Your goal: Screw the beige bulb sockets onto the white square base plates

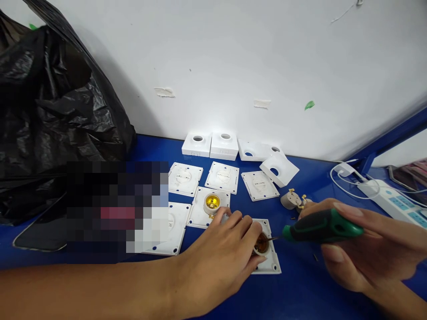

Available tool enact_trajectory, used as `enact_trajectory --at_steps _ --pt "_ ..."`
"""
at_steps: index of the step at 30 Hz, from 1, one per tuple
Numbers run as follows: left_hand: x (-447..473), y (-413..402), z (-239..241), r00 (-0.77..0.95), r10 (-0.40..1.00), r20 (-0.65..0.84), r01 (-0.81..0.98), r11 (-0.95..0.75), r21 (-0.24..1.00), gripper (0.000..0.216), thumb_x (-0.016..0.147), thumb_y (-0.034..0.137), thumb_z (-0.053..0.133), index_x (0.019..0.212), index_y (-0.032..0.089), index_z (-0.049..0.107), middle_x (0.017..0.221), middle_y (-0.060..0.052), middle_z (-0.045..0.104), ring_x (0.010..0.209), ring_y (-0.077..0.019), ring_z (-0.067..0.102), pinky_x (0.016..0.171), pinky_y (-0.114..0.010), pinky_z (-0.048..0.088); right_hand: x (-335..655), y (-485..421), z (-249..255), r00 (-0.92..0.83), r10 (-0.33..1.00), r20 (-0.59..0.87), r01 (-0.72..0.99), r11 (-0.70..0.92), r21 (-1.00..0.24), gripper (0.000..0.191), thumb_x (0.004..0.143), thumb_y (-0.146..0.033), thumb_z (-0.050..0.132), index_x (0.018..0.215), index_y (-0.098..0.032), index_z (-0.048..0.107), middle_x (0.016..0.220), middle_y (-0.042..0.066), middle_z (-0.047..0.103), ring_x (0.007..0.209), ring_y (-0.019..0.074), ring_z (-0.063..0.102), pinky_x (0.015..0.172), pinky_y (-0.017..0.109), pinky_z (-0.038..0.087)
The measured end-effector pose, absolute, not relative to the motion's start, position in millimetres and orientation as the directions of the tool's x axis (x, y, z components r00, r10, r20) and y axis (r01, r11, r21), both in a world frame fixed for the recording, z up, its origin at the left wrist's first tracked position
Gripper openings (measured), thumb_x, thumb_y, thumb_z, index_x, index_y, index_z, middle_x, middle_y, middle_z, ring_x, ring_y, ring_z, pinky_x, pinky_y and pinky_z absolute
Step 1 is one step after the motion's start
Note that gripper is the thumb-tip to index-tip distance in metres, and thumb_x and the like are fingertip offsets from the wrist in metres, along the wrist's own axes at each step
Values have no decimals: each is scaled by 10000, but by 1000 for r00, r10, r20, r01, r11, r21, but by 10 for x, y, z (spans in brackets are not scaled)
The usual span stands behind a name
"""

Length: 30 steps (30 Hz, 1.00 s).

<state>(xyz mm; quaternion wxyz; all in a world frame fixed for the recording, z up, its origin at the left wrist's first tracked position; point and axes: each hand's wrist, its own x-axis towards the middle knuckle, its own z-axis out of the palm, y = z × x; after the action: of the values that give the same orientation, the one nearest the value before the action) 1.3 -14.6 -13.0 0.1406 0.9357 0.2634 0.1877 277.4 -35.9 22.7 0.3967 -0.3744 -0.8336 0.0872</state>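
My left hand [223, 251] is closed around a round lamp socket [262, 243], holding it on a square white base plate [274, 263]. A green and black screwdriver [323, 226] lies in my right hand [376, 249], its shaft pointing left and its tip inside the socket. Just beyond my left fingers, another socket with a gold lining [212, 202] sits on a second white plate [196, 212]. Loose pale sockets with brass tabs [291, 200] lie beside my right hand, partly hidden by it. My left fingers hide part of the held socket.
Several white plates [222, 178] and square covers with round holes [224, 146] lie towards the wall on the blue table [153, 149]. Black plastic bag [66, 98] and dark phone-like slab [40, 233] are left. A power strip [393, 200] with white cables is right. One patch is pixelated.
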Motion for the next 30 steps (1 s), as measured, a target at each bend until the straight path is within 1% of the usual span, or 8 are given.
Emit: enact_trajectory --at_steps 2,4,6,11,16,22,25,30 --pt "12 -148 -123 792 545 275 441 -822 360 236 1084 298 607 1244 130 563 1155 -101 669 1066 -304 626 1116 -572 418 2717 -348 228 -387 646 658 526 741 -418 461 920 -276 765 1375 -289 695 1119 108 816 915 288 822 702 357 671" --pt "13 -152 -116 794 546 266 441 -819 367 235 1082 297 611 1244 134 563 1155 -101 670 1060 -303 628 1103 -571 430 2635 -335 241 -353 592 724 494 775 -393 621 936 -242 733 1530 -340 578 1104 93 817 902 299 817 700 414 671" --pt "15 -154 -113 793 554 255 443 -810 384 230 1074 287 623 1239 140 560 1149 -97 668 1057 -303 629 1098 -575 435 2552 -322 259 -331 573 750 482 786 -388 689 940 -206 710 1584 -353 511 1068 79 815 868 291 811 684 432 666" --pt "4 -158 -109 793 558 245 439 -802 405 189 1073 259 618 1216 155 551 1126 -84 661 1063 -300 622 1130 -602 402 2459 -287 276 -313 506 804 442 827 -349 677 903 -154 729 1545 -295 568 961 49 796 801 247 791 616 381 639" --pt "-12 -168 -102 791 570 224 439 -783 440 172 1075 262 620 1203 176 542 1118 -69 650 1064 -289 624 1134 -597 412 2478 -283 271 -337 510 791 431 831 -352 701 900 -115 710 1561 -280 544 959 31 791 779 198 766 715 355 643" --pt "17 -159 -75 790 573 217 462 -790 403 223 1062 271 644 1234 163 552 1131 -95 666 1076 -319 633 1079 -609 466 2498 -284 246 -332 518 788 429 827 -363 694 891 -117 717 1546 -281 557 1049 52 817 899 210 796 779 341 653" --pt "15 -161 -54 796 572 200 465 -788 405 230 1056 260 652 1235 158 552 1137 -101 667 1078 -328 630 1067 -617 474 2475 -280 258 -340 515 787 447 825 -346 701 901 -138 709 1560 -301 534 1003 53 822 880 224 798 729 346 641" --pt "-7 -158 -25 798 572 190 462 -783 417 257 1057 247 650 1267 154 535 1160 -105 661 1095 -333 618 1076 -626 463 2419 -273 314 -378 515 769 398 841 -367 753 891 -99 669 1593 -298 483 864 21 773 678 206 738 614 348 582"
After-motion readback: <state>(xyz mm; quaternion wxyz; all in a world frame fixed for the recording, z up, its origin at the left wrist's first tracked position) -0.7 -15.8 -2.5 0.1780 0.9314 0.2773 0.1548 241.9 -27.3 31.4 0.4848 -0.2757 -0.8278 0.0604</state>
